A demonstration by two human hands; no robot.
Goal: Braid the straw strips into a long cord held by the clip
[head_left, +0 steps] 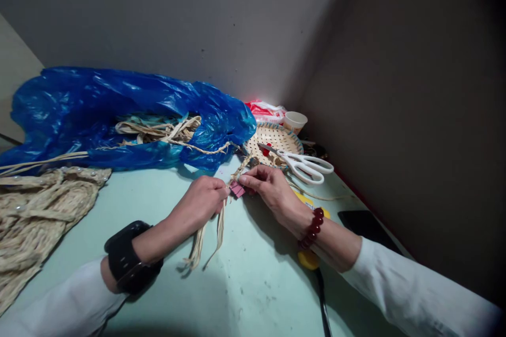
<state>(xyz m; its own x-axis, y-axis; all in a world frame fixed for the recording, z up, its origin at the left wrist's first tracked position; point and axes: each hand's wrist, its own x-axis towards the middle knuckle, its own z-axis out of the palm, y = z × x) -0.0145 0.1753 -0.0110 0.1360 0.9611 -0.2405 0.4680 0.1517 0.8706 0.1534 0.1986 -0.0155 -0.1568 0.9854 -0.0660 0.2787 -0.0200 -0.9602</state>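
My left hand [205, 197] pinches pale fibre strands [220, 226], whose loose ends hang down over the table. Close on its right, my right hand [269, 187] has thumb and fingers closed on a small pink piece [237, 189]. A braided length of the fibre [242, 167] runs up from between the two hands toward a woven basket. The fingertips of both hands nearly meet at the pink piece, and the undersides of the fingers are hidden.
A blue plastic bag [79, 116] holds fibre strands [169, 130]. White-handled scissors [306, 164] lie across a woven basket [272, 139] beside a paper cup [295, 121]. Woven fibre work [43, 221] lies left. A yellow tool [308, 259] and black flat object [367, 229] lie right.
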